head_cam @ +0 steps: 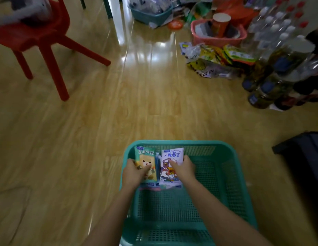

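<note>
A teal mesh basket (231, 174) stands on the wooden floor in front of me. In its far left corner lie two flat packets side by side. My left hand (135, 173) grips the green packet (145, 155) with a cartoon animal, fingers curled over its left edge and thumb on its face. My right hand (183, 167) holds the white packet (172, 155) with a cartoon bear, thumb on top and fingers round its right edge. More packets lie partly hidden beneath these two.
A red plastic chair (39, 41) stands at the far left. At the far right are a pink basket (218, 38), another teal basket (151, 15), a pile of snack bags (216, 59) and several bottles (279, 68). A dark box (305, 157) sits at the right.
</note>
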### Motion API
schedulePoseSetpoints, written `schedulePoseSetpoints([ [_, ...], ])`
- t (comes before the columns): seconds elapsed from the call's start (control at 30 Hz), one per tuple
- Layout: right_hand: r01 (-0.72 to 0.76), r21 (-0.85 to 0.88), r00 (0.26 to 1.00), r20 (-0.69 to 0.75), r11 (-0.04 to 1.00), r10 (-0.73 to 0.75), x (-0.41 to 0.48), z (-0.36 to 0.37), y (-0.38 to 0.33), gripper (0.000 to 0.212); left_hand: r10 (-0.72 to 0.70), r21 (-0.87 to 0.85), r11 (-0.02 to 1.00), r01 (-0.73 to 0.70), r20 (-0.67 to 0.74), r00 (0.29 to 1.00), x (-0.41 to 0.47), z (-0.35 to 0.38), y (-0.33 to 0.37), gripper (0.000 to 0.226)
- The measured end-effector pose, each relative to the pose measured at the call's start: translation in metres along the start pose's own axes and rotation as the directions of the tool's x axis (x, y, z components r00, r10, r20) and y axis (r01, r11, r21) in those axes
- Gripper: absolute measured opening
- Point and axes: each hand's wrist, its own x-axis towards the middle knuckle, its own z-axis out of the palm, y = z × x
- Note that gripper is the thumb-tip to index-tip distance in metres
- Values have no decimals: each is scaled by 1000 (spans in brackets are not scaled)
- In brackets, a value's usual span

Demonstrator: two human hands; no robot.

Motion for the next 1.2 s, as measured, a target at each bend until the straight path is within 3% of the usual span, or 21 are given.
schedulePoseSetpoints([
  [0.13,-13,-268,996,-85,963,-10,-15,-15,-21,47,71,342,939,-45,-63,996,-17,-5,17,55],
  [0.23,37,-328,995,-72,944,-64,-51,-48,-51,40,153,491,865,-109,-49,987,-49,-29,52,41],
  [0.33,108,-298,991,-47,948,-128,-102,-94,-94,24,240,527,824,-207,6,971,-94,-62,111,22],
  [0.5,200,-373,974,-25,906,-226,-209,-201,-200,25,421,581,699,-417,137,896,-196,-128,256,23],
  [0.67,303,-401,925,-96,865,-368,-329,-339,-320,27,603,640,505,-579,218,767,-314,-208,422,24],
  [0.77,365,-331,872,-207,870,-444,-398,-428,-383,23,718,641,395,-658,231,656,-387,-247,523,24],
  [0.93,362,-423,744,-406,831,-531,-523,-560,-451,26,857,565,177,-806,314,408,-510,-281,661,24],
  [1.1,224,-470,623,-605,854,-496,-639,-651,-445,30,919,443,-77,-893,379,108,-634,-282,737,25],
  [1.2,126,-462,515,-726,878,-456,-708,-688,-421,30,891,331,-234,-914,450,-66,-710,-272,757,27],
])
